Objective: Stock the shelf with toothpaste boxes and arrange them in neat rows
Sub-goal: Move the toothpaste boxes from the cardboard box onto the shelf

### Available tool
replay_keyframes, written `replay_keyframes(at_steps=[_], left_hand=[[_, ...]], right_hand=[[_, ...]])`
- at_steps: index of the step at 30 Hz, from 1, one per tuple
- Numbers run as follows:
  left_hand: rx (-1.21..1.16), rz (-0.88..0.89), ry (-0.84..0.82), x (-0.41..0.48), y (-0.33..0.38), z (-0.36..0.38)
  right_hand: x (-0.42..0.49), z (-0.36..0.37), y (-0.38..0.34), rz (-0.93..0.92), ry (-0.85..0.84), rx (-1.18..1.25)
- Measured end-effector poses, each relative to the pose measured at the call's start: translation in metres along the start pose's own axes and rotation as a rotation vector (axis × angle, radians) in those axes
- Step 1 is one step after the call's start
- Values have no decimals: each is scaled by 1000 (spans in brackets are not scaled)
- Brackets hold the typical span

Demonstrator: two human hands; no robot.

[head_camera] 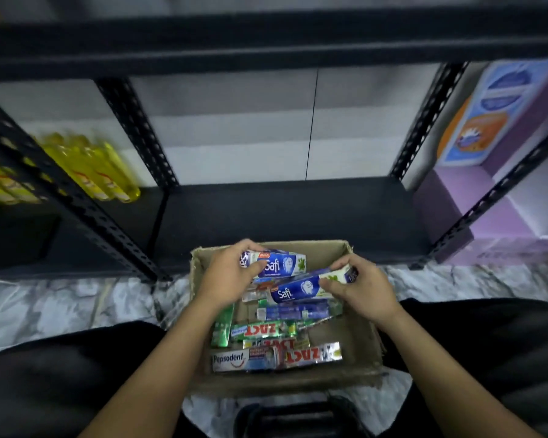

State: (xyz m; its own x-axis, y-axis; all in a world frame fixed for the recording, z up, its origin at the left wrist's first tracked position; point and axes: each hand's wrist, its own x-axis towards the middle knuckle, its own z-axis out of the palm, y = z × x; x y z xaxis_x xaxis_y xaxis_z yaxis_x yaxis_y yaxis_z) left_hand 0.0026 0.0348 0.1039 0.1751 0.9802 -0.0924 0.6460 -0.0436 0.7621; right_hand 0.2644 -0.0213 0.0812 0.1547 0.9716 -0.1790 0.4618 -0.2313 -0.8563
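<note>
An open cardboard box (358, 339) sits on the floor between my knees, with several toothpaste boxes lying loose inside. My left hand (227, 275) grips a blue and white Safi box (282, 263) by its left end, over the far side of the carton. My right hand (359, 287) holds the right end of a second Safi box (298, 290), which is tilted just below the first. Further down lie green and red Zact boxes (263, 330) and a Pepsodent box (244, 358). The black bottom shelf (282, 216) straight ahead has nothing on it.
Black perforated uprights (130, 134) frame the shelf bay. Yellow bottles (89, 167) stand on the shelf bay to the left. A purple display with a blue and orange sign (484, 121) stands to the right. The floor (60, 305) is marbled white tile.
</note>
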Motion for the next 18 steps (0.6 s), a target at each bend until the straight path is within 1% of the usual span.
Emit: replay_keyframes(at_steps=[6, 13, 18], left_hand=[[29, 162, 168, -23, 74, -73], [4, 323, 340, -69, 151, -159], [-34, 448, 488, -96, 193, -207]], right_hand=[[-20, -41, -94, -224, 105, 46], [-51, -89, -194, -407, 134, 131], [-63, -115, -256, -499, 136, 329]])
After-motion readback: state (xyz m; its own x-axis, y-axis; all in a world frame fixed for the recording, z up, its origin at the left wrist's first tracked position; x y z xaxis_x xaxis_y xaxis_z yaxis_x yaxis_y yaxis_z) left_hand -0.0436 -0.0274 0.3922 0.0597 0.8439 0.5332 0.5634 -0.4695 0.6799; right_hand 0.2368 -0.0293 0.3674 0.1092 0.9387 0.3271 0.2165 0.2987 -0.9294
